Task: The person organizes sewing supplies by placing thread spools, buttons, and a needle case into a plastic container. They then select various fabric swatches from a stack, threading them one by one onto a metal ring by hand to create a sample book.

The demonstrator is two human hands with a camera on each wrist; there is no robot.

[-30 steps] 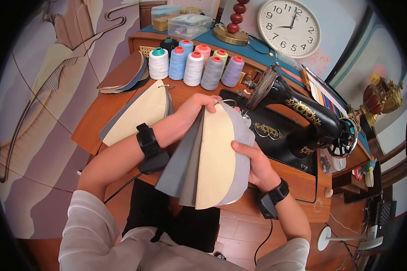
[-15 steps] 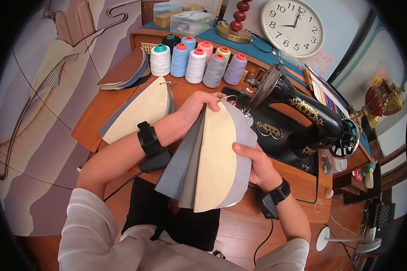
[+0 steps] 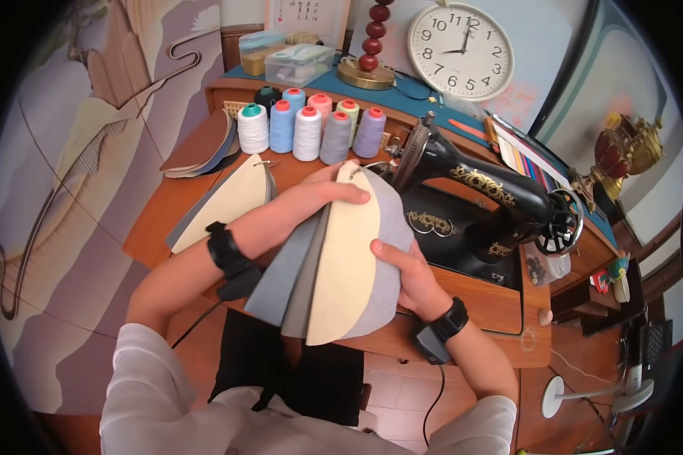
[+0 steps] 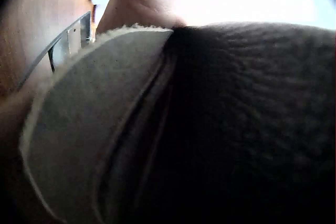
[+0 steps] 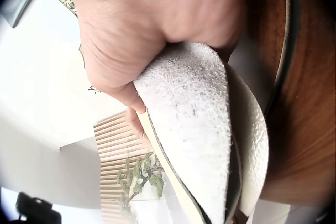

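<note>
A fan of leather swatches hangs on a metal ring, a cream swatch (image 3: pixel 340 262) on top. A light grey swatch (image 3: pixel 387 212) spreads to its right, and darker grey swatches (image 3: pixel 281 277) fan out to its left. My left hand (image 3: pixel 330 189) grips the fan's narrow end just below the ring, thumb across the cream piece. On the right edge, my right hand (image 3: pixel 417 277) pinches the swatches, thumb on top and fingers underneath. Pale, fuzzy undersides of the swatches (image 5: pixel 189 98) show in the right wrist view. Dark swatches (image 4: pixel 252 108) fill most of the left wrist view.
Behind the right hand stands a black sewing machine (image 3: pixel 486 189) with gold ornament. Several thread cones (image 3: pixel 307 136) line the back of the wooden table. To the left lie another ringed swatch set (image 3: pixel 231 201) and a stack of brown and blue swatches (image 3: pixel 197 148).
My left thumb has slid down from the ring onto the cream swatch, uncovering its hole. The right hand keeps its hold. The head view has shifted slightly.
</note>
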